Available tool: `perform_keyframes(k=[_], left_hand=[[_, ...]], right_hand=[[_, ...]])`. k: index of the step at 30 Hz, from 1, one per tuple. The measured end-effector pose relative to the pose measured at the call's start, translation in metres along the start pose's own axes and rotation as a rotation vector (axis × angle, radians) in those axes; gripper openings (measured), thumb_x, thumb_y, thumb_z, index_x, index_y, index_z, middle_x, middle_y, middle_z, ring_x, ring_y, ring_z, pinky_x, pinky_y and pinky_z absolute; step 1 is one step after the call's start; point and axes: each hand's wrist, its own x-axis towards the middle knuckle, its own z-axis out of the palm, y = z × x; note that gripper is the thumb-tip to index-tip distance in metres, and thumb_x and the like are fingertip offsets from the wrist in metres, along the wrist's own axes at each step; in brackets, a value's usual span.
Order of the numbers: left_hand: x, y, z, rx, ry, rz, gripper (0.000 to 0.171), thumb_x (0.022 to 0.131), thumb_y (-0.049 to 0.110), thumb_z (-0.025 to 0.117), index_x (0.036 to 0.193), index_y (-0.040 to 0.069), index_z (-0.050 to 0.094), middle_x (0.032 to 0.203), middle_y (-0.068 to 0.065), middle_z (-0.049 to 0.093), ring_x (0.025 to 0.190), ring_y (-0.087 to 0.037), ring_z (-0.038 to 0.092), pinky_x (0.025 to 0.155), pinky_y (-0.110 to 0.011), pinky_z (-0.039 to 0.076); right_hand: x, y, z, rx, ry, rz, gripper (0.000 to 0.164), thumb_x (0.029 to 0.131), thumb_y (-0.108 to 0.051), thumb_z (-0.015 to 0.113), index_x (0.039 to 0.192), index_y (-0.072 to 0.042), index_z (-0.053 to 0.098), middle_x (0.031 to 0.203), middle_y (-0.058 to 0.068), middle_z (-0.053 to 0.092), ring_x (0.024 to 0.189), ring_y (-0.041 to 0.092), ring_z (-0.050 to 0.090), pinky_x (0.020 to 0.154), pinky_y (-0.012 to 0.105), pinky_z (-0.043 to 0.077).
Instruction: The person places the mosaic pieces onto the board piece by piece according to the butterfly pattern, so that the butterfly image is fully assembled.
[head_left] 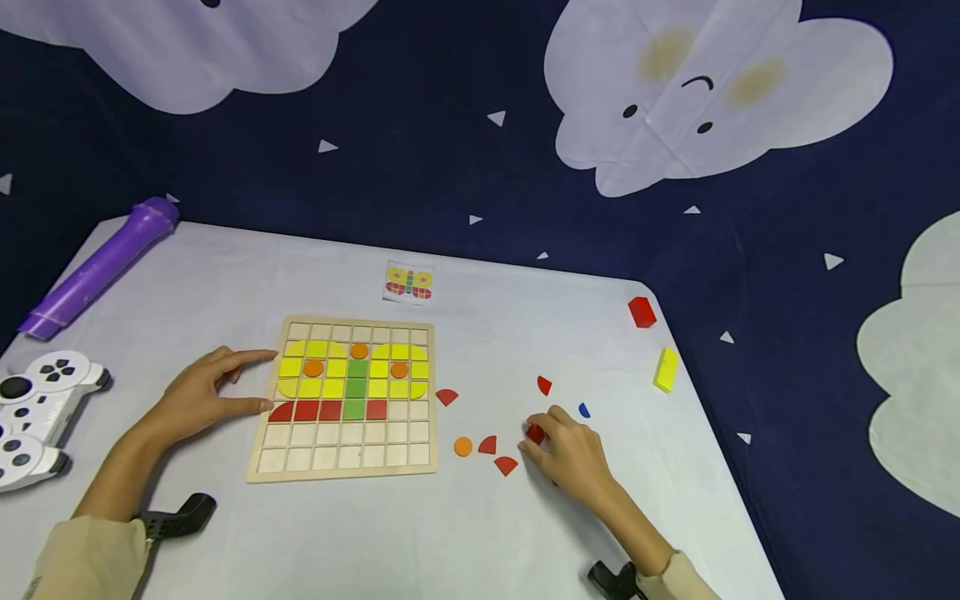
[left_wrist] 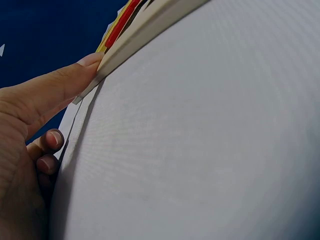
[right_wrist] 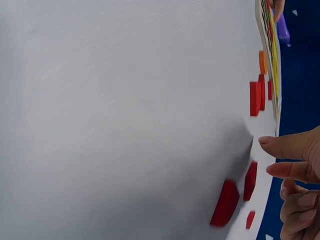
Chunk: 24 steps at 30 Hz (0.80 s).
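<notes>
In the head view a wooden grid board (head_left: pixel 342 477) holds yellow, orange, green and red pieces laid out like a butterfly. My left hand (head_left: pixel 197 393) touches its left edge with thumb and index finger spread apart; in the left wrist view the thumb (left_wrist: pixel 60 87) rests on the rim. To the board's right, my right hand (head_left: pixel 572 454) reaches down over a red piece (head_left: pixel 535 433), partly hidden beneath the fingers. The right wrist view shows thumb and index finger apart, close to a red piece (right_wrist: pixel 250 181) but not visibly pinching it.
Red quarter-circles (head_left: pixel 506 466), an orange disc (head_left: pixel 463 447) and a blue half-disc (head_left: pixel 584 410) lie loose nearby. A butterfly card (head_left: pixel 408 282) sits behind the board. Red (head_left: pixel 642 312) and yellow blocks (head_left: pixel 665 370) lie far right; a purple microphone (head_left: pixel 105 267) and white game controller (head_left: pixel 45 412) lie left.
</notes>
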Motion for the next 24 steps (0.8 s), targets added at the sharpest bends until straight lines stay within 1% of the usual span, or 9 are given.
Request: perform_keyframes(k=[7,11,14,19,24], left_hand=[[-0.001,0.001,-0.001,-0.006,0.003,-0.003,0.071,0.075,0.033,0.086,0.137,0.011,0.058,0.088,-0.005,0.038,0.084,-0.02,0.036,0.068,-0.04,0.027],[-0.001,0.002,-0.001,-0.009,-0.003,-0.006,0.071,0.075,0.033,0.085,0.138,0.011,0.058,0.088,-0.006,0.038,0.084,-0.02,0.036,0.068,-0.04,0.027],[-0.002,0.001,-0.001,-0.008,0.0,-0.005,0.071,0.075,0.033,0.085,0.137,0.011,0.058,0.087,-0.005,0.038,0.084,-0.02,0.036,0.068,-0.039,0.027],[-0.001,0.0,-0.002,-0.009,0.005,-0.004,0.07,0.075,0.033,0.086,0.137,0.012,0.059,0.087,-0.005,0.038,0.083,-0.019,0.036,0.068,-0.039,0.027],[-0.001,0.0,-0.001,-0.009,0.007,0.002,0.071,0.075,0.033,0.086,0.137,0.012,0.059,0.086,-0.004,0.038,0.082,-0.019,0.036,0.068,-0.039,0.027]], right_hand=[[-0.005,0.008,-0.002,-0.034,0.006,0.074,0.029,0.076,-0.025,0.086,0.097,-0.009,0.076,0.073,-0.002,0.051,0.051,0.005,0.033,0.046,0.021,0.029],[-0.005,0.01,-0.002,-0.053,-0.022,0.128,0.025,0.076,-0.024,0.086,0.092,-0.008,0.075,0.071,-0.003,0.048,0.052,0.006,0.034,0.047,0.022,0.03],[-0.004,0.011,-0.001,-0.041,-0.044,0.149,0.022,0.077,-0.023,0.084,0.088,-0.007,0.074,0.07,-0.004,0.046,0.053,0.007,0.036,0.048,0.023,0.031],[0.0,0.012,0.001,-0.013,-0.035,0.124,0.019,0.077,-0.021,0.081,0.085,-0.006,0.073,0.068,-0.006,0.044,0.053,0.005,0.035,0.048,0.022,0.031],[0.007,0.007,0.003,-0.006,0.008,0.054,0.016,0.074,-0.019,0.081,0.082,-0.007,0.073,0.067,-0.008,0.043,0.053,0.003,0.034,0.047,0.02,0.031]])
